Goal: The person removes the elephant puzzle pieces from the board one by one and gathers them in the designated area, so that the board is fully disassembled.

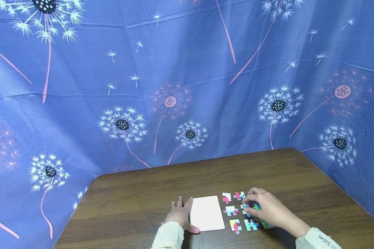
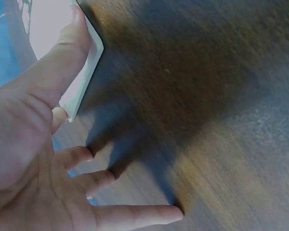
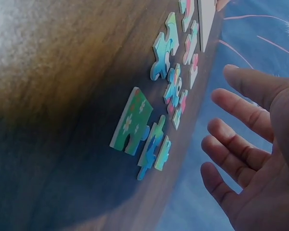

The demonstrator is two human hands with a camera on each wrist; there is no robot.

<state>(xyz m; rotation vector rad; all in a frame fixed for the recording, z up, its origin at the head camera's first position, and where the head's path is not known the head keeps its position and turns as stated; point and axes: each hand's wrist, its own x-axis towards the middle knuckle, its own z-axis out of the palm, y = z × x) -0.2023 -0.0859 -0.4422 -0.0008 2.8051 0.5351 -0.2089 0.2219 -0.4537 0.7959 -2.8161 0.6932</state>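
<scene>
A square white board point(image 1: 207, 212) lies flat on the table. My left hand point(image 1: 179, 216) is at its left side with fingers spread; in the left wrist view the thumb point(image 2: 72, 41) lies over the board's edge and one fingertip touches its corner. To the right of the board, several colourful jigsaw pieces point(image 1: 251, 224) lie in loose rows. Over the right-hand pieces is my right hand point(image 1: 266, 207), partly hiding them. The right wrist view shows its fingers point(image 3: 241, 108) loosely bent, with nothing between them, above a green flowered piece point(image 3: 134, 120) and blue pieces point(image 3: 154, 144).
The brown wooden table point(image 1: 127, 207) has rounded far corners. A blue cloth with dandelion prints point(image 1: 205, 86) hangs behind it and along its sides. The pieces closest to the board point(image 1: 226, 197) lie a short gap from its right edge.
</scene>
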